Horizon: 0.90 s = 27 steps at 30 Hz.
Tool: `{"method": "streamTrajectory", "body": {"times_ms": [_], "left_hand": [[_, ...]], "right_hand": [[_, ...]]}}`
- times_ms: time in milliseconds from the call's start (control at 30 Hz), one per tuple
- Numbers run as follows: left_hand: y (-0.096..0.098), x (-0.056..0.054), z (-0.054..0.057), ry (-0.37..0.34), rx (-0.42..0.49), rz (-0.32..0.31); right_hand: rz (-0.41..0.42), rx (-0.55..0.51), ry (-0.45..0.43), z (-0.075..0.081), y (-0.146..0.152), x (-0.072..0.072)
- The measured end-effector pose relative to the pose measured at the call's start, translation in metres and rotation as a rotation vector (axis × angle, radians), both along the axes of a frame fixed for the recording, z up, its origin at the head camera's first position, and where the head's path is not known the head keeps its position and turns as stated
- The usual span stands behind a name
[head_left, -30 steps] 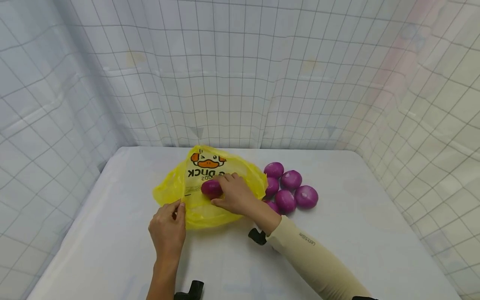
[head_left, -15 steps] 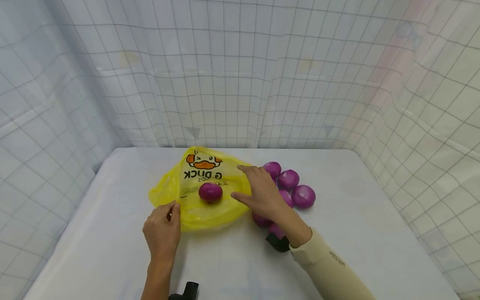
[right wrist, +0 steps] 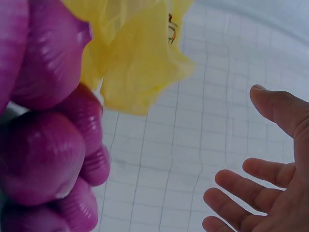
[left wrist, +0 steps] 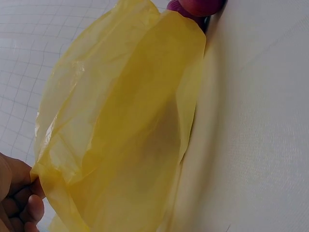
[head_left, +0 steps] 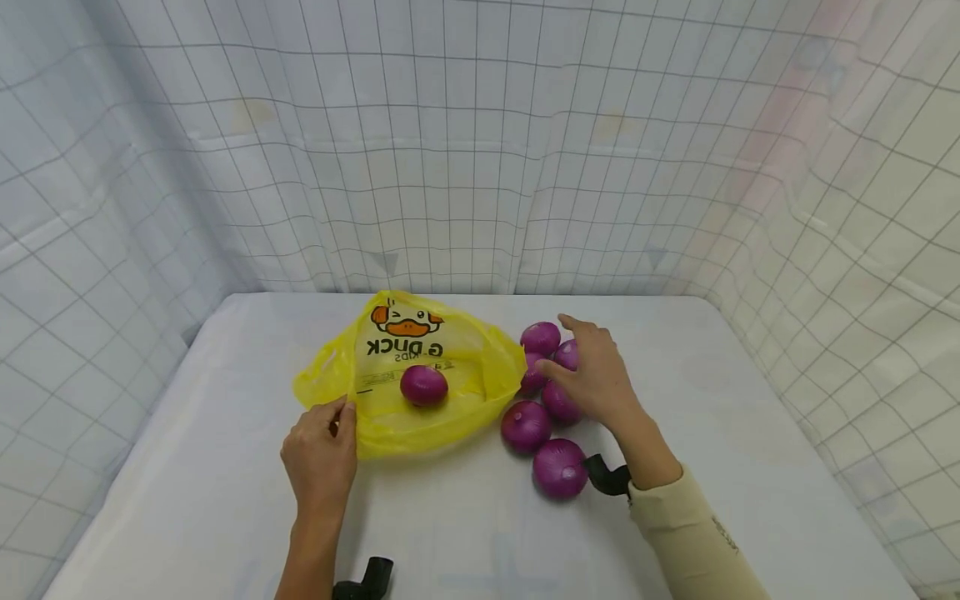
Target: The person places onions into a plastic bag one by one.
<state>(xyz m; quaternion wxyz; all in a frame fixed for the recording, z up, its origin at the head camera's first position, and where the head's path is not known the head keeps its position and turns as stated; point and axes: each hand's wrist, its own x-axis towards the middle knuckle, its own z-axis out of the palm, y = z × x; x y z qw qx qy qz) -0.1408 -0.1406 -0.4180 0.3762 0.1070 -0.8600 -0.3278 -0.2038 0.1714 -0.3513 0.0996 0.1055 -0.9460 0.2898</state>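
Observation:
A yellow plastic bag (head_left: 401, 433) with a duck print lies with its mouth spread, and one red onion (head_left: 423, 386) sits in it. My left hand (head_left: 321, 454) pinches the bag's near left edge between thumb and fingers; the left wrist view shows the thin yellow film (left wrist: 135, 125) drawn up from that pinch. To the right of the bag, my right hand (head_left: 603, 383) hovers over a cluster of purple onions (head_left: 526, 427), fingers spread, and hides part of it. The right wrist view shows this hand (right wrist: 270, 183) holding nothing, apart from the stacked-looking onions (right wrist: 43, 154).
The nearest onion (head_left: 560, 469) of the cluster lies beside the black wrist mount (head_left: 609, 477) on my right arm. Another black mount (head_left: 366, 581) shows by my left forearm. A white table (head_left: 465, 533) lies beneath, with gridded white curtains (head_left: 450, 167) behind and at both sides.
My right hand has let go of the onion in the bag and moved right, out over the cluster. The left hand keeps its pinch on the bag.

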Motion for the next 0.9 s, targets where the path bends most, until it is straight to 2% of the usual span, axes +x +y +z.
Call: {"method": "streamTrajectory", "body": {"times_ms": [133,300,533,900], "left_hand": [[0.000,-0.001,0.000,-0.013,0.003,0.002],[0.001,0.000,0.001,-0.014,0.005,0.003],[-0.001,0.001,-0.001,0.005,-0.002,0.003],[-0.001,0.001,-0.001,-0.006,0.007,0.009]], "right_hand": [[-0.069,-0.002,-0.020,-0.009,0.023,-0.006],[-0.113,0.002,-0.033,-0.023,0.045,-0.011],[-0.140,0.003,-0.069,-0.043,0.065,-0.009],[-0.149,0.055,-0.141,-0.068,0.076,-0.010]]}}
